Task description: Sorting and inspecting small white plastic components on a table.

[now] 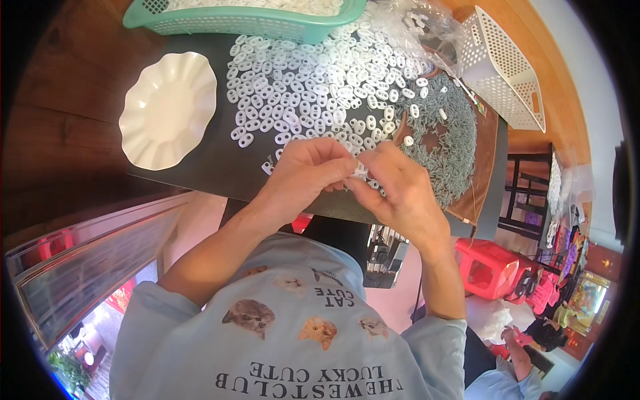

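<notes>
Over dark table (223,157) | hands (308,167) pinch white piece (361,172) | shirt (267,347): black lettering (308,375)

Pale wall (603,93) right; red plastic stool (490,263) on pinkish floor (405,290), near black slatted rack (546,200); bright light lower left.

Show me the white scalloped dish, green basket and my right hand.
White scalloped dish (168,110), head view: inside bottom.
Green basket (233,24), head view: outer wall.
Right hand (404,188), head view: back, by thumb.

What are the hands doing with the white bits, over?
Left hand and right hand: both pinching at a white piece. Grip partly hides it. More white pieces ahead, grey pile at right.
</notes>
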A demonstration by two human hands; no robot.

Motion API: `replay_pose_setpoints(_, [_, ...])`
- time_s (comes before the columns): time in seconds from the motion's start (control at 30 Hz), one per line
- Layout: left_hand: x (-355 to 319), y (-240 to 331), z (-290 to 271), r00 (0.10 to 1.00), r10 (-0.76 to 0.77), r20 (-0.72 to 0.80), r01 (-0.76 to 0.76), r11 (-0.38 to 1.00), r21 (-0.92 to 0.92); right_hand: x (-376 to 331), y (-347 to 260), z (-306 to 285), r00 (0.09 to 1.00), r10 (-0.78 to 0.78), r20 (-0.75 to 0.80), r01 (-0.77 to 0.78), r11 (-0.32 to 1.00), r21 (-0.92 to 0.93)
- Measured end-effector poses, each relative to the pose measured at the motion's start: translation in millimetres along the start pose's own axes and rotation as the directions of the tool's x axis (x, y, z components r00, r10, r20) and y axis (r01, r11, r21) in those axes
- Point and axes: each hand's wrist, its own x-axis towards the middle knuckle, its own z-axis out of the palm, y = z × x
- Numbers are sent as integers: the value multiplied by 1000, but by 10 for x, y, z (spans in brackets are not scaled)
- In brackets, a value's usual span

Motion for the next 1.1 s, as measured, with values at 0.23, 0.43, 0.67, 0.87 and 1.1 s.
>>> replay_pose_setpoints(0.23, [1, -3, -6, 1000, -17, 10, 17, 999, 48, 2, -17, -35, 999, -3, 34, 3, 1000, -22])
replay_pose_setpoints(0.43, [15, 7, -20, 999, -38, 27, 35, 996, 87, -10, 4, -37, 999, -34, 33, 34, 999, -5])
replay_pose_setpoints(0.67, [31, 25, -36, 993, -77, 89, 66, 991, 119, -38, 40, -21, 997, -65, 39, 65, 998, 10])
replay_pose_setpoints(0.87, [42, 65, -33, 994, -88, 64, 80, 990, 119, -29, 2, 9, 998, -55, 18, 56, 997, -50])
replay_pose_setpoints(1.1, [37, 38, 9, 991, -126, 49, 119, 986, 118, -56, 22, 82, 994, -102, 33, 107, 972, -207])
